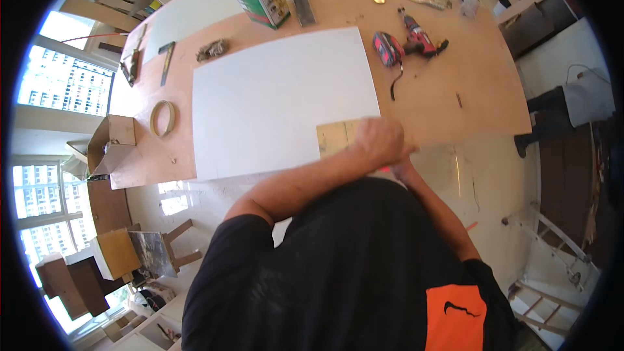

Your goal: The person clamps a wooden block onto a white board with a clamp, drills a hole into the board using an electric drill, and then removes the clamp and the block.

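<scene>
1. Leaning over the white board (286, 101) in the head view, I have both hands at its near right corner.
2. My left hand (380, 140) is over the right part of the yellowish piece (335, 136), its fingers curled in; I cannot tell whether they are clamped on anything.
3. That yellowish piece lies on the white board, at the same near right corner, with a dark line across it.
4. My right hand (404, 165) is just beside my left one, on its near side and partly hidden, so I cannot tell whether its fingers are apart or together.
5. Beyond the board's far edge stand a metal can (260, 1) and, beside it, a dark grey block (303, 8).
6. Right of the board, on the wooden tabletop (468, 58), lie a drill (418, 36) and a red-and-black tool (388, 49) with a dark strap.
7. Left of the board are a square (167, 64) and a ring-shaped roll (162, 119); a crumpled bundle (212, 49) sits near its far left corner.
8. Well off to the board's right, another person's legs (549, 110) show.
</scene>
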`<control>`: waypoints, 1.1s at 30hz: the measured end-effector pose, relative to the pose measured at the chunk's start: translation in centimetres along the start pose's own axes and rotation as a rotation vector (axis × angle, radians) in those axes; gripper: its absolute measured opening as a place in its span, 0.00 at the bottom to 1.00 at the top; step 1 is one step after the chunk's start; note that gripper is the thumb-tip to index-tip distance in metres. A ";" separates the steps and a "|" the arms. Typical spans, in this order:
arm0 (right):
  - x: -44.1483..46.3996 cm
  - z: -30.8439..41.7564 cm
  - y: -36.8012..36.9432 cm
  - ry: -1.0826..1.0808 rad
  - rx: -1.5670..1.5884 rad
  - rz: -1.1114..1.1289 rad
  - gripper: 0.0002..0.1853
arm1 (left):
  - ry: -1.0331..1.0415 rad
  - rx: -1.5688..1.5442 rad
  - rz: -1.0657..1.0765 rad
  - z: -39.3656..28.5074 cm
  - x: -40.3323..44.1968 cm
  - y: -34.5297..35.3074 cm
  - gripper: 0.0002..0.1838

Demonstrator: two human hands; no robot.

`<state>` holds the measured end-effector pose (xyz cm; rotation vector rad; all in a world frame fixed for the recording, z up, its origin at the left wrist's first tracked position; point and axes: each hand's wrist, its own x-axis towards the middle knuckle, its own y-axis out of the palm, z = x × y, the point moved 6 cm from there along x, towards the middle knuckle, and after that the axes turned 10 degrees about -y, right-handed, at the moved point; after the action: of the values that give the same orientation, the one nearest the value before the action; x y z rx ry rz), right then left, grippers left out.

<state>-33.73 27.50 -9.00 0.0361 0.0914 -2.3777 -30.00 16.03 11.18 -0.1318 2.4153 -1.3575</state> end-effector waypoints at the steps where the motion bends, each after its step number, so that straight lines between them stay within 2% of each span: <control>1: 0.1 0.4 0.0 -0.037 -0.016 0.009 0.06 | 0.042 0.005 -0.023 0.0 0.1 0.9 0.22; 4: 0.0 1.3 0.0 -0.101 -0.048 0.026 0.06 | -0.020 -0.028 -0.042 0.0 0.4 1.7 0.17; 8: 0.4 2.1 0.1 -0.182 -0.077 0.047 0.06 | -0.004 0.019 0.085 0.5 1.4 2.2 0.12; 11: 1.1 -0.9 0.0 -0.174 -0.218 0.091 0.08 | -0.001 0.001 0.099 0.2 0.8 2.1 0.13; 12: 0.9 -0.7 0.2 -0.167 -0.108 0.046 0.10 | 0.031 0.043 0.118 0.1 0.9 2.2 0.14; 14: 0.6 1.9 0.2 -0.225 -0.134 0.031 0.11 | 0.138 0.087 0.169 0.3 1.6 3.0 0.13; 16: 0.7 4.7 1.2 -0.318 -0.054 -0.042 0.08 | 0.254 0.178 0.223 0.4 2.2 3.2 0.11; 18: 0.6 3.6 1.1 -0.123 -0.039 0.012 0.06 | 0.376 0.321 0.277 0.4 2.6 3.2 0.09; 19: 0.4 2.7 1.1 -0.027 -0.030 0.040 0.07 | 0.454 0.330 0.208 0.4 2.7 3.1 0.08; 21: 0.6 2.2 1.0 -0.057 -0.058 0.057 0.08 | 0.612 0.348 0.070 0.2 2.1 3.5 0.06; 22: 0.7 2.3 1.1 -0.074 -0.072 0.065 0.09 | 0.595 0.384 0.103 0.0 1.8 3.0 0.08; 25: 0.8 2.2 1.0 -0.100 -0.097 0.003 0.07 | 0.638 0.224 -0.256 0.4 -0.1 0.6 0.11; 26: 0.6 0.7 0.8 0.085 -0.202 0.029 0.06 | 0.478 0.099 -0.349 1.7 0.2 1.1 0.18; 29: 0.9 -2.1 0.6 0.105 -0.091 -0.038 0.07 | -0.192 -0.326 -0.407 6.0 -1.0 3.5 0.25; 30: 0.6 1.2 1.1 0.114 -0.011 -0.061 0.10 | -0.252 -0.430 -0.186 6.4 -0.6 3.9 0.28; 32: 0.2 2.5 1.0 0.137 -0.021 -0.046 0.10 | -0.370 -0.629 0.265 6.6 -1.3 4.5 0.35; 33: 0.3 2.6 1.1 0.148 -0.028 -0.037 0.10 | -0.326 -0.662 0.235 6.3 -1.3 4.2 0.35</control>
<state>-33.16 26.34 -6.45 0.1986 0.1972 -2.4076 -26.16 13.50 5.01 -0.2092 2.3994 -0.3660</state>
